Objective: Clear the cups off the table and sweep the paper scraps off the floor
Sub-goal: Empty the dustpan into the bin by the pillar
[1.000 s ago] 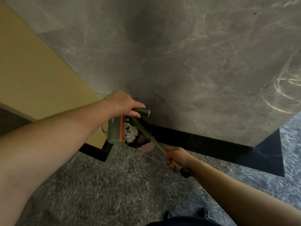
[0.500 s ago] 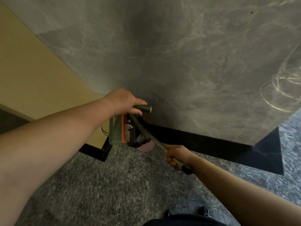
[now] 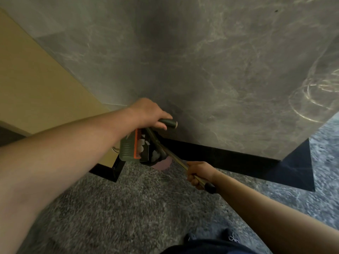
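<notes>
Two dark shoes (image 3: 211, 239) show at the bottom edge, standing on the speckled grey floor (image 3: 128, 208), and that near stretch of floor carries no paper scraps that can be made out. A little farther out, the right hand (image 3: 199, 174) is curled round the thin brass-coloured broom handle (image 3: 176, 159) just above its black end cap, and the handle slants up and away toward the dustpan. The left hand (image 3: 148, 114) reaches farther, its fingers wrapped round the dark green grip of the grey-green long-handled dustpan (image 3: 128, 149) with an orange comb edge. Several white paper scraps (image 3: 141, 146) lie inside the pan, and a pale pink patch (image 3: 162, 164) shows on the floor right beside its mouth; whether that is a last scrap or part of the broom head cannot be told. Beyond the pan stands the black skirting (image 3: 220, 154) under a grey marble-patterned wall panel (image 3: 201, 70), with a tan panel (image 3: 36, 79) to the left. By the look of it the sweeping is nearly finished, with emptying the pan left. No table or cups are in view, so that half of the task cannot be judged.
</notes>
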The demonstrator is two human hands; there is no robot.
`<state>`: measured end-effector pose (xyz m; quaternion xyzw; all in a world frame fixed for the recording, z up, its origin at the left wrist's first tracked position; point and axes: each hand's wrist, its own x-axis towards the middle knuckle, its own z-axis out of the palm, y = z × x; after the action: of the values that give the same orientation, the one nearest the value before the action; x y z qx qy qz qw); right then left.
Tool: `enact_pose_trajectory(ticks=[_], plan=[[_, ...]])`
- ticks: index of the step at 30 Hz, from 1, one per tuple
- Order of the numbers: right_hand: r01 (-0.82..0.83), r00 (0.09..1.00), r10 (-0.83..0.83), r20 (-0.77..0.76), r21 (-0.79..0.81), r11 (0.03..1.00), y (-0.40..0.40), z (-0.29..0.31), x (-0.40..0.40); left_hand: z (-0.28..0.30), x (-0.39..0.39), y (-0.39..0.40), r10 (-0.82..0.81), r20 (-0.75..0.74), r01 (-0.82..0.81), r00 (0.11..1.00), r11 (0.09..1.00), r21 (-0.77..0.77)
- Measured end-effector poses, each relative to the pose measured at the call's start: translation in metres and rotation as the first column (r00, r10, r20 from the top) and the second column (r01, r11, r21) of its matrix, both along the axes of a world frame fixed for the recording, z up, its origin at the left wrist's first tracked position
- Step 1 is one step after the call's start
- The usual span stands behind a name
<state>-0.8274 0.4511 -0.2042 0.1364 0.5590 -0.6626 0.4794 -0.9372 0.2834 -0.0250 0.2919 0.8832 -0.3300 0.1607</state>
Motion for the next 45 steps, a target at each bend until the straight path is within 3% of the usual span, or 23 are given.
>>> enact_pose_trajectory(ticks=[2,6,11,15,20,24,30,34,40,45], plan=[[-0.002,1.000,0.002,-0.013,0.005,1.000,-0.001,0.001,0.001,0.003,-0.001,0.005,-0.013,-0.036,0.013,0.999,1.000,0.014],[-0.015,1.000,0.015,-0.025,0.007,1.000,0.001,0.004,0.006,-0.017,0.012,0.020,-0.026,0.099,0.026,0.995,1.000,-0.004],[-0.009,1.000,0.009,-0.023,0.009,1.000,0.005,0.003,0.009,-0.006,0.000,0.020,-0.036,-0.014,0.036,0.999,0.999,-0.006],[0.003,1.000,-0.003,-0.001,0.009,1.000,0.006,-0.002,0.011,-0.026,0.019,0.036,-0.068,0.103,0.074,0.992,0.996,-0.051],[0.000,1.000,0.000,-0.003,-0.001,1.000,0.010,-0.001,0.013,-0.007,0.001,0.030,-0.050,-0.033,0.049,0.998,0.998,-0.040],[-0.018,0.999,0.018,-0.034,0.014,1.000,0.011,-0.002,0.017,-0.025,0.018,0.038,-0.061,0.082,0.065,0.995,0.997,-0.050],[-0.006,0.999,0.007,-0.038,0.027,1.000,0.014,-0.005,0.018,-0.013,0.000,0.033,-0.039,-0.028,0.038,0.999,0.999,-0.009],[-0.019,0.999,0.020,-0.036,0.013,1.000,0.015,-0.003,0.017,-0.034,0.014,0.042,-0.061,0.092,0.066,0.994,0.997,-0.045],[-0.026,0.999,0.027,-0.036,0.016,1.000,0.019,0.000,0.015,-0.017,-0.005,0.043,-0.072,-0.009,0.072,0.997,0.997,-0.043],[-0.026,0.999,0.026,-0.029,0.003,1.000,0.020,0.001,0.013,-0.040,0.004,0.052,-0.105,0.084,0.112,0.991,0.991,-0.079]])
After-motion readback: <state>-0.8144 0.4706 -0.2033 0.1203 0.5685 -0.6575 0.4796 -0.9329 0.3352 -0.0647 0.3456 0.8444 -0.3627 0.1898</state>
